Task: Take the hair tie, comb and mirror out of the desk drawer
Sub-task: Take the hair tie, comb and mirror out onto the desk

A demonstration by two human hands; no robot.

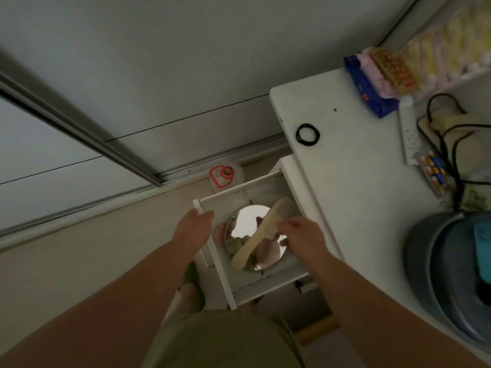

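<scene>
The white desk drawer [265, 187] is pulled out below the desk's left edge. Inside lies a round mirror [248, 219], face up, with a cream comb [268, 224] lying diagonally across it. My left hand [192, 229] grips the drawer's front left rim. Over the comb's middle hovers my right hand [303, 236], fingers curled and touching the comb's edge; whether they grip it is unclear. A black hair tie [307, 134] lies on the white desk top [353, 181], well behind the drawer.
On the desk stand packets [372, 83] at the back, a power strip [410, 136] with black cables, batteries [434, 171] and a grey round pot [451, 274] at the right. A white container with a red mark [225, 176] sits on the floor behind the drawer.
</scene>
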